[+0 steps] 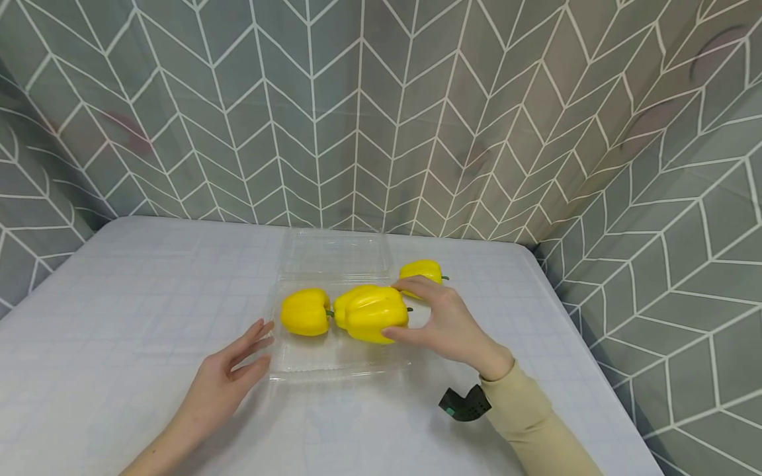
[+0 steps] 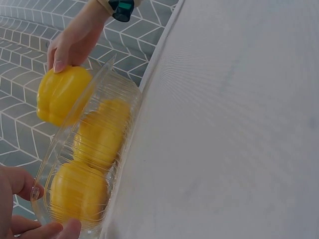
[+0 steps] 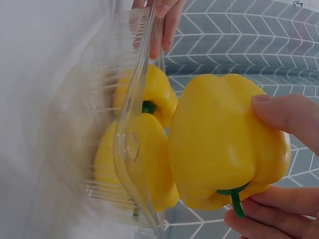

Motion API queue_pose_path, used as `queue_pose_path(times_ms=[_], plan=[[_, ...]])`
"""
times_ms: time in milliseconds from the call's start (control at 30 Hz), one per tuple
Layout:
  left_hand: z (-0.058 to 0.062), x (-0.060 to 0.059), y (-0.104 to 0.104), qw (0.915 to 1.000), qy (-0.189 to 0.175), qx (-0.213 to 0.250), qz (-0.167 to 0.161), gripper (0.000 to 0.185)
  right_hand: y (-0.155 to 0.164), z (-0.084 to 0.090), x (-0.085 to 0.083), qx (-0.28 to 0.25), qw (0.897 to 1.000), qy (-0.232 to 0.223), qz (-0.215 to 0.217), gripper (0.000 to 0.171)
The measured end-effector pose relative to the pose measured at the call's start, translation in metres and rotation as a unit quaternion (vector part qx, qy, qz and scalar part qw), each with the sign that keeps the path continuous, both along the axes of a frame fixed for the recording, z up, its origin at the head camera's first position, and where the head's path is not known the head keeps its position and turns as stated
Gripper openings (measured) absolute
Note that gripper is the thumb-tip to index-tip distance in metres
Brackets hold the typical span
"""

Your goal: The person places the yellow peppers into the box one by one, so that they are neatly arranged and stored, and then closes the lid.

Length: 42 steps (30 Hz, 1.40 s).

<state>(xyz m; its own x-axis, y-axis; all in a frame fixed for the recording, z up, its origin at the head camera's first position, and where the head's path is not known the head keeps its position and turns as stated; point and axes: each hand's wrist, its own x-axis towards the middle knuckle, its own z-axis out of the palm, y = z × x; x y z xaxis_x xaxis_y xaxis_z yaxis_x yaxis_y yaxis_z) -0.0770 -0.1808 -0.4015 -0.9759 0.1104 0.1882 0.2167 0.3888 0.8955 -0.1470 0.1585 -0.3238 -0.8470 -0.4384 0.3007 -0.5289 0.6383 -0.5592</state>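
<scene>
Right hand pinches yellow pepper over clear tray; left hand flat, probably steadying rim. Lower gently, stem sideways.

I seem to be working in a staged recording booth, not a real kitchen: a grey curtain with a white chevron print hangs in folds around three sides of my bench, which wears a plain pale checked cloth.
</scene>
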Motion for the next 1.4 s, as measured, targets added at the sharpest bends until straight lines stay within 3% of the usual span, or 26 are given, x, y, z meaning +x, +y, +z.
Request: queue_pose_path(times_ms=[367,1033,1400], plan=[[-0.001,0.000,0.000,0.9999,0.011,0.005,-0.003,0.061,-0.012,-0.004,0.001,-0.007,0.999,0.017,0.030,0.065],[-0.002,-0.001,0.000,0.9997,0.023,0.009,-0.006,0.061,-0.046,-0.014,0.006,-0.024,0.995,0.007,0.095,0.059],[-0.003,-0.001,-0.001,0.9997,0.024,0.000,-0.002,0.061,-0.062,-0.021,0.006,-0.032,0.994,0.014,0.107,0.058]])
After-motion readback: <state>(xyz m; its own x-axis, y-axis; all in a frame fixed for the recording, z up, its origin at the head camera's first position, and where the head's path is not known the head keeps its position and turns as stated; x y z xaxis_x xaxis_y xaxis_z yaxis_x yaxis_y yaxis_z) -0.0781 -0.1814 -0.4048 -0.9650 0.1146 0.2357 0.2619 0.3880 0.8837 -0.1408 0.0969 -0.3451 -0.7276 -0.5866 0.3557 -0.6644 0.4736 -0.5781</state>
